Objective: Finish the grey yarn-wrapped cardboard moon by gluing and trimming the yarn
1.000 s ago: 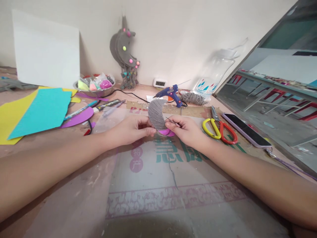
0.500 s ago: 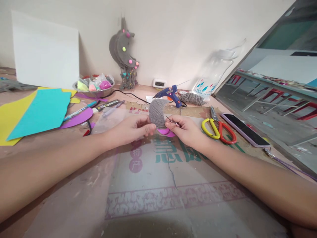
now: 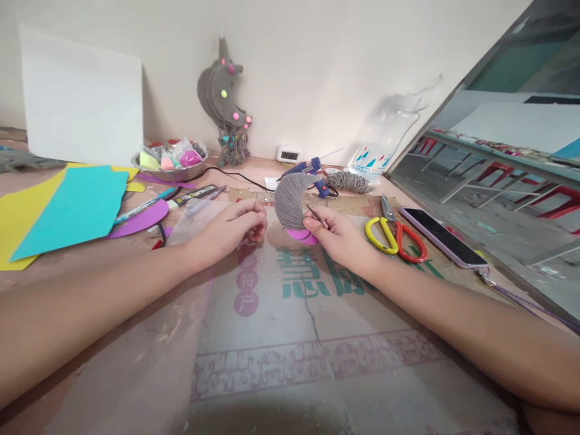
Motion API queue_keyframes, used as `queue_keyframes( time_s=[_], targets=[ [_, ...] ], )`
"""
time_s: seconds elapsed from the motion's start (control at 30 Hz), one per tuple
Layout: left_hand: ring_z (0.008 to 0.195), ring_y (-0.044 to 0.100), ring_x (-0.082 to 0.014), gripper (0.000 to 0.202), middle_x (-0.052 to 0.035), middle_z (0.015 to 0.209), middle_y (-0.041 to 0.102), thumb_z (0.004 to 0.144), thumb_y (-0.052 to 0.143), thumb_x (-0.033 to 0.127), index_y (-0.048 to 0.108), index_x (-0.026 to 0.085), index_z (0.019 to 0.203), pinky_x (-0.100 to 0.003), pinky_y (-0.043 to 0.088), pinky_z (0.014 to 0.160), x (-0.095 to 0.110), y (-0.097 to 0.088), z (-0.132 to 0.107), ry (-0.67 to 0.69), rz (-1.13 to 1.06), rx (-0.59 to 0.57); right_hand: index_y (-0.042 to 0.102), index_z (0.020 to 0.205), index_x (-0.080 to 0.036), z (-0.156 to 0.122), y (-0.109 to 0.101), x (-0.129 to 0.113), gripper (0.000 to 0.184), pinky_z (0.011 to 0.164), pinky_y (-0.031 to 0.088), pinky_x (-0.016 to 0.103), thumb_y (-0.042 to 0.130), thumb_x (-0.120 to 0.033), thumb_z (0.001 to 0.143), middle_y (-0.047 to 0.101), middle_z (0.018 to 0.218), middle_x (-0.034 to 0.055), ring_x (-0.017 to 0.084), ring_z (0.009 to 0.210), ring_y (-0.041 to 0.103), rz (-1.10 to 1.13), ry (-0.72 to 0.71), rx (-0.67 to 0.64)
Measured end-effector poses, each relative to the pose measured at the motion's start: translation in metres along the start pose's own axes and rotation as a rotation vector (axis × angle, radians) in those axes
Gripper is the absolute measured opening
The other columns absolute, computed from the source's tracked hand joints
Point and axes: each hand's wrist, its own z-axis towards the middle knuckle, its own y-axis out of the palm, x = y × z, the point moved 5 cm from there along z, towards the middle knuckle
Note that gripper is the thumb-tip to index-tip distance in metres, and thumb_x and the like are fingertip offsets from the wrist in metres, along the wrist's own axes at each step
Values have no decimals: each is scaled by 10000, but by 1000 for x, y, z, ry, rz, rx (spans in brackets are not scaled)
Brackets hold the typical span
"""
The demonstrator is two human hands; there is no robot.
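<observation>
A crescent moon (image 3: pixel 290 202), wrapped in grey yarn with a bare purple lower end, is gripped between the thumb and fingers of my right hand (image 3: pixel 338 232). A thin dark pointed piece (image 3: pixel 316 214) also sticks out of that hand; its kind is unclear. To the left, apart from the crescent, my left hand (image 3: pixel 240 226) has its fingers curled in; whatever they pinch, if anything, is hidden. A loose strand of grey yarn (image 3: pixel 312 314) trails over the clear plastic sheet (image 3: pixel 254 326) below.
Scissors (image 3: pixel 396 238) and a phone (image 3: pixel 444 237) lie at the right. Behind the crescent are a glue gun (image 3: pixel 322 188), a grey yarn bundle (image 3: pixel 348 181) and a glass jug (image 3: pixel 383 142). Coloured sheets (image 3: pixel 75 208) and a bowl of clay (image 3: pixel 170 172) occupy the left.
My left hand has drawn away from the crescent to the left and its fingers have curled in. My right hand still holds the crescent, which now tilts a little, with its upper tip to the right.
</observation>
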Motion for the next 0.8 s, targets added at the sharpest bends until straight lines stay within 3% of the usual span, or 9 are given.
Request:
queue_keyframes(
  time_s=[0.17,0.3,0.4,0.47,0.53,0.67,0.8],
  targets=[
    [623,493,-107,280,5,652,497,878,386,286,463,179,631,-230,422,608,3,-17,5,81,113,210,454,735,-173,1,0,3,264,580,284,234,428,-392,881,355,670,-32,102,622,341,34,2,-5],
    [643,518,-110,172,3,759,553,855,455,338,524,192,795,-240,441,626,-1,-25,8,111,100,295,444,731,-178,1,0,3,259,574,282,233,447,-394,874,346,666,-35,97,608,331,66,8,-7],
    [826,582,-139,199,-30,933,632,795,561,287,575,195,971,-257,453,751,2,-11,9,141,171,115,431,703,-183,1,5,-2,271,565,296,230,468,-397,865,340,642,-41,92,583,327,144,-16,-80],
    [958,581,-178,225,-49,994,650,787,579,295,608,198,988,-284,445,831,7,3,5,171,221,-80,446,697,-183,-1,10,-6,276,573,328,232,472,-402,863,378,640,-36,95,587,363,194,-13,-168],
    [1011,572,-194,238,-56,1036,650,804,566,310,617,211,1013,-290,450,834,11,9,1,173,238,-159,481,711,-182,-3,16,-9,265,594,369,241,471,-400,862,448,664,-19,106,616,424,218,13,-242],
    [951,589,-169,237,-54,1057,638,828,545,305,607,216,1038,-255,468,764,11,12,-4,127,186,-237,522,733,-178,-4,19,-12,221,615,405,248,486,-363,849,522,704,-3,114,648,480,218,45,-260],
    [815,600,-137,167,-42,948,644,814,568,303,615,190,928,-228,475,669,4,14,-4,36,61,-297,539,727,-171,-4,19,-10,218,573,366,232,494,-350,842,492,665,-17,103,610,443,106,38,-247]
  ],
)
